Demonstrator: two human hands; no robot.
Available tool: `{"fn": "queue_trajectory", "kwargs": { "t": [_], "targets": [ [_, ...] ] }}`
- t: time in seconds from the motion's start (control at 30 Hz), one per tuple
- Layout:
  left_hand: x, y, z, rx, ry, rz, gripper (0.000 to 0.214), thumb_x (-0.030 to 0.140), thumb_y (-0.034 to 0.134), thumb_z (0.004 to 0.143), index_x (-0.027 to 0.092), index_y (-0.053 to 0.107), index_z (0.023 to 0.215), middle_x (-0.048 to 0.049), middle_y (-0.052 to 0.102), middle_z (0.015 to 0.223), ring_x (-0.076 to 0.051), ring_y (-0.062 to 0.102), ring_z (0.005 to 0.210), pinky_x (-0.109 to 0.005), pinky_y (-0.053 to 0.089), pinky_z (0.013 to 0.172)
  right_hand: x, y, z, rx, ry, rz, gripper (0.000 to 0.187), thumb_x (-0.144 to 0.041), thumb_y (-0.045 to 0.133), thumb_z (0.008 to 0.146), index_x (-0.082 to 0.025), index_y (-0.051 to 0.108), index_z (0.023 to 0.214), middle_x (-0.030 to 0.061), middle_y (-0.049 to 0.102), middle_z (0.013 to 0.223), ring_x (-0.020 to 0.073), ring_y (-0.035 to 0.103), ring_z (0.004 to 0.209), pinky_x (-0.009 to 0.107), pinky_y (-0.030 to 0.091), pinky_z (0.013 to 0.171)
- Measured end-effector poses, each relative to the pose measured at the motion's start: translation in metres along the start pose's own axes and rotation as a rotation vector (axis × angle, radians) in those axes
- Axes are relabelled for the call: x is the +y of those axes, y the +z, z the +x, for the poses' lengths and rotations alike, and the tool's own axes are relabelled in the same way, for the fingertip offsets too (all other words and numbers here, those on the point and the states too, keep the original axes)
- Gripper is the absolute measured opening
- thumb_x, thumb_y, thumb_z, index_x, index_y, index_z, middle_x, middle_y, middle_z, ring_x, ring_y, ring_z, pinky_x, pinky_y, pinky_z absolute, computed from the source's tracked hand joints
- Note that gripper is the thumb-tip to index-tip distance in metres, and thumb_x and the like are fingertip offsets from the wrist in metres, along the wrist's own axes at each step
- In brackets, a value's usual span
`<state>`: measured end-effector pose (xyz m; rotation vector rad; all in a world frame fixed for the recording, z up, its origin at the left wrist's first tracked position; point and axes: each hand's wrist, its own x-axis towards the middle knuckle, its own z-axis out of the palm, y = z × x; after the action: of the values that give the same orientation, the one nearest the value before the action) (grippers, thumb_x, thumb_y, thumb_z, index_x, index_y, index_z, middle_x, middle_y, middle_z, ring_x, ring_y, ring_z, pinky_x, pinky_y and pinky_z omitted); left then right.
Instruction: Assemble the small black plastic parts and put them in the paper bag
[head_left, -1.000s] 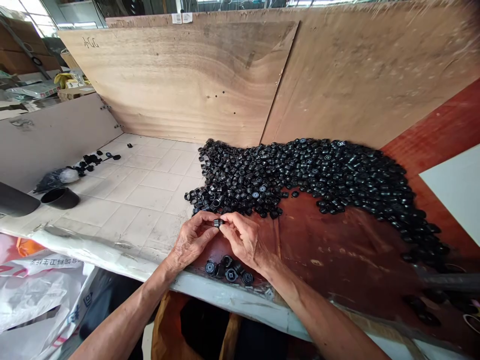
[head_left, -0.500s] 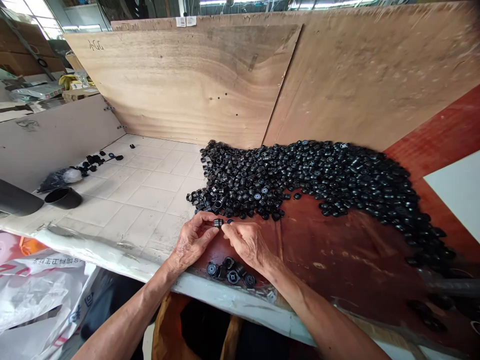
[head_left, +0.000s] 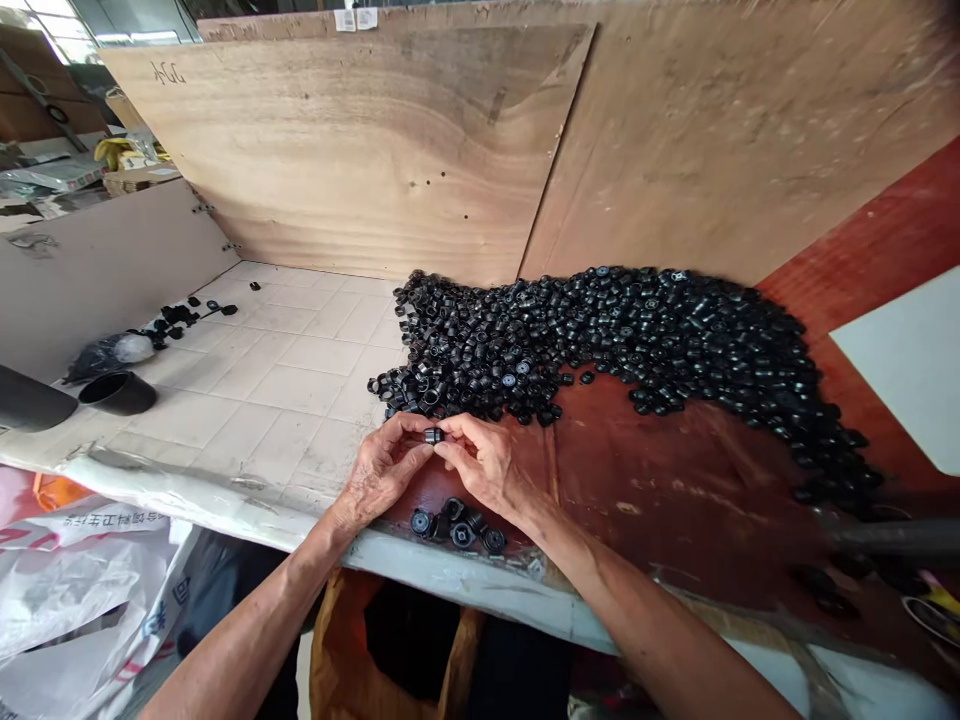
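Between the fingertips of both hands sits a small black ribbed plastic cap (head_left: 433, 436). My left hand (head_left: 384, 467) pinches it from the left, thumb below and index finger above. On the other side my right hand (head_left: 480, 462) closes its thumb and fingers against the right end of the cap; whether a second piece is in them is hidden. A few round black plastic parts (head_left: 463, 536) lie near the table's front edge, just below the hands. Beyond the fingers spreads a large heap of similar black parts (head_left: 600, 325).
A wooden board (head_left: 360, 150) walls off the back. At left are a black cup-like cylinder (head_left: 118, 394), a dark tube (head_left: 30, 398) and a plastic bag (head_left: 94, 358) beside scattered black pieces. White bags (head_left: 67, 590) hang at lower left. A grey tube (head_left: 900, 537) lies at right.
My right hand has come in against the cap, its fingertips now at the cap's right end; before, it held a small dark piece slightly apart. The whole view has shifted a little.
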<state>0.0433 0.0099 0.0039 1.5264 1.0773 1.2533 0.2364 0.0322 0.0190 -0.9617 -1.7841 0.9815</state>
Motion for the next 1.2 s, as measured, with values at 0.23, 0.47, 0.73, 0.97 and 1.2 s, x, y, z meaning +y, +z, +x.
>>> {"fn": "queue_trajectory", "kwargs": {
  "t": [0.23,0.47,0.73,0.97,1.2],
  "targets": [
    [0.002,0.001,-0.002,-0.118,0.202,0.311,0.024,0.026,0.06,0.104,0.022,0.069,0.126,-0.0118,0.072,0.131,-0.026,0.067,0.126,-0.046,0.057,0.109,0.0,-0.005,-0.001,-0.077,0.368,0.028,0.03,-0.04,0.062,0.092,-0.02,0.06,0.07,-0.0044,0.056,0.055,0.0122,0.052,0.048,0.024,0.037,0.05],
    [0.001,0.003,-0.005,-0.139,0.34,0.439,0.026,0.02,0.056,0.103,0.022,0.066,0.127,-0.0122,0.072,0.131,-0.024,0.068,0.126,-0.047,0.055,0.111,0.005,-0.007,-0.001,-0.165,0.375,0.108,0.042,-0.052,0.06,0.091,-0.021,0.05,0.065,-0.0046,0.049,0.056,0.0096,0.04,0.046,0.024,0.028,0.045],
    [0.011,-0.003,-0.019,-0.249,0.195,0.392,0.023,0.013,0.059,0.087,0.019,0.071,0.106,-0.0058,0.074,0.106,-0.026,0.071,0.102,-0.038,0.058,0.093,-0.018,-0.03,-0.029,-0.245,0.288,-0.28,0.052,-0.064,0.057,0.1,-0.019,0.064,0.074,0.0032,0.065,0.071,0.0174,0.061,0.066,0.027,0.044,0.059],
    [-0.001,0.029,-0.045,-0.244,0.112,0.362,0.024,0.021,0.059,0.092,0.026,0.073,0.111,-0.0056,0.074,0.113,-0.029,0.067,0.114,-0.043,0.052,0.106,-0.036,-0.022,-0.091,-0.336,0.256,-0.599,0.068,-0.043,0.09,0.079,-0.021,0.063,0.137,0.0167,0.06,0.127,0.033,0.068,0.107,0.04,0.054,0.086],
    [0.025,0.036,-0.091,-0.112,0.168,0.355,0.015,0.027,0.052,0.102,0.021,0.066,0.107,-0.0063,0.067,0.103,-0.023,0.066,0.098,-0.038,0.053,0.093,-0.045,0.01,-0.106,-0.281,0.147,-0.428,0.035,-0.038,0.087,0.088,-0.018,0.063,0.103,0.0068,0.064,0.102,0.0267,0.066,0.1,0.039,0.055,0.091]
  ]
}}
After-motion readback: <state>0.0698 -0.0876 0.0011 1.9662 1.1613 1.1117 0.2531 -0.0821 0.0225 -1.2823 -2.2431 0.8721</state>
